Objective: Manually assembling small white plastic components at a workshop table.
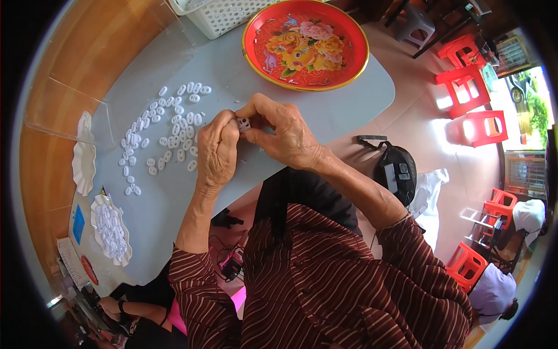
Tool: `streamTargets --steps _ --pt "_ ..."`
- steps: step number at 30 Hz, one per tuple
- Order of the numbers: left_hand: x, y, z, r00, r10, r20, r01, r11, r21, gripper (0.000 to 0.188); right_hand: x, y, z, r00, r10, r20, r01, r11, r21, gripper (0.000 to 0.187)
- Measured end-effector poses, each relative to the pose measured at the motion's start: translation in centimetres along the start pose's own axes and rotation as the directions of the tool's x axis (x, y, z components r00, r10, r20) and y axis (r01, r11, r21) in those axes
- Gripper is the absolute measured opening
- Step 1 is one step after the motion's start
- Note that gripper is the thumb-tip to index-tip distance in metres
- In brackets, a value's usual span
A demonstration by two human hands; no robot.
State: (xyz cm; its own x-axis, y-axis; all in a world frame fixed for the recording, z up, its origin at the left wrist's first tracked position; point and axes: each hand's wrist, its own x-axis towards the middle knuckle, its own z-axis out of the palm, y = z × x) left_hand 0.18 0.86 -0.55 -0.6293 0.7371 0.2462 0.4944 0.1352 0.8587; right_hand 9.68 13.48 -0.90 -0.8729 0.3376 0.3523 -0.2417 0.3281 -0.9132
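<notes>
Over the grey table, both my hands meet around a small white oval plastic piece (244, 123) with dark holes. My left hand (216, 150) is closed, its fingers folded and its fingertips pressed against the piece's left side. From the right, my right hand (283, 131) pinches the same piece between thumb and forefinger. My fingers cover much of it. Left of my hands, many similar white oval pieces (175, 119) with two holes lie scattered on the table. Beyond my right hand stands a round red tray (254, 64) with a flower print and a few tiny white bits in it.
A white perforated basket (218, 18) stands at the far edge. On the left, a scalloped dish (120, 259) holds a pile of white pieces, near another white dish (85, 154). A co-worker's arm (142, 311) shows lower left. A black bag (397, 170) and red stools (465, 90) stand at right.
</notes>
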Motion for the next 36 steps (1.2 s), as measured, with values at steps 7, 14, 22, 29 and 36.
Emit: streamTargets --steps 7,14,22,29,36 --pt "-0.2 -0.3 0.2 0.999 0.033 -0.028 -0.033 0.999 -0.002 0.020 0.5 0.2 -0.5 0.998 -0.017 0.066 0.015 0.999 0.033 0.022" --pt "-0.3 0.5 -0.3 0.996 -0.086 0.032 0.089 0.991 -0.097 0.021 0.4 0.5 -0.2 0.994 0.072 0.083 -0.079 0.993 0.085 0.023" --pt "-0.2 -0.3 -0.2 0.999 -0.041 -0.011 0.040 0.998 -0.057 0.020 0.6 0.1 -0.6 0.979 0.157 0.129 -0.178 0.967 0.181 0.021" --pt "-0.8 -0.7 -0.3 1.000 0.022 -0.020 -0.024 0.994 -0.109 0.021 3.5 -2.2 -2.0 0.992 0.100 0.072 -0.108 0.988 0.109 0.020" --pt "-0.4 -0.9 0.2 0.983 0.178 -0.046 -0.182 0.977 -0.112 0.016 20.2 -3.3 -8.0 0.928 -0.304 -0.214 0.193 0.885 -0.423 0.010"
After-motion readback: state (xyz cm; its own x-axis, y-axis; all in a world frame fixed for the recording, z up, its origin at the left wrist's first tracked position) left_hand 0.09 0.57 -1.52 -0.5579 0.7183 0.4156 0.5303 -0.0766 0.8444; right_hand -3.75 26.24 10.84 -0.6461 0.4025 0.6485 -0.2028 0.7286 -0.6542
